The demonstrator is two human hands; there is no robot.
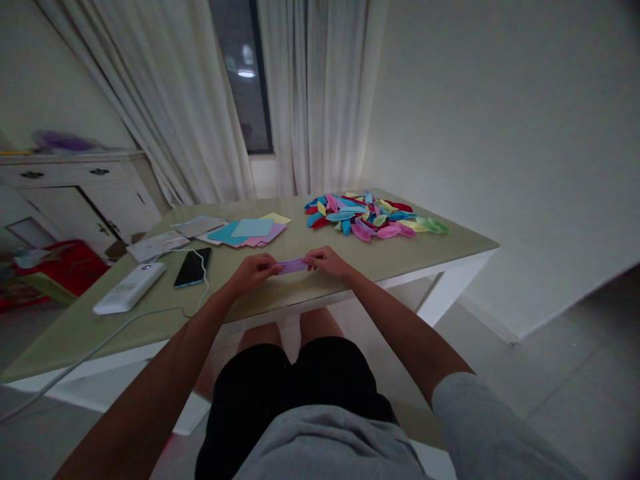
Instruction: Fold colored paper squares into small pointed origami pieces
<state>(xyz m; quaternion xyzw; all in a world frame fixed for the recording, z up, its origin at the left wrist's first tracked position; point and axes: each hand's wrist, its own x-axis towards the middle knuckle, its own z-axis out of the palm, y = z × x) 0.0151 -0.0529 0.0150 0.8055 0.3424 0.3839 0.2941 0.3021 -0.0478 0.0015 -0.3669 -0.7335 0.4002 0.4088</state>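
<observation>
A narrow strip of folded purple paper (292, 267) is stretched between my two hands, just over the table's front edge. Its left end is pinched by my left hand (254, 272), and my right hand (327, 261) pinches the other end. The fingers of both hands are closed on it. Beyond my left hand lies a fanned stack of coloured paper sheets (253, 229) in blue, pink, purple and yellow. Past my right hand, a heap of folded paper pieces (363, 215) in many colours spreads over the table's back right.
A black phone (193, 267) and a white power bank (130, 288) lie on the left of the table (310, 297), with a white cable (135, 320) trailing off its edge. Clear plastic packets (159, 245) lie behind them. A white cabinet (75, 193) and red bag (67, 267) stand at left.
</observation>
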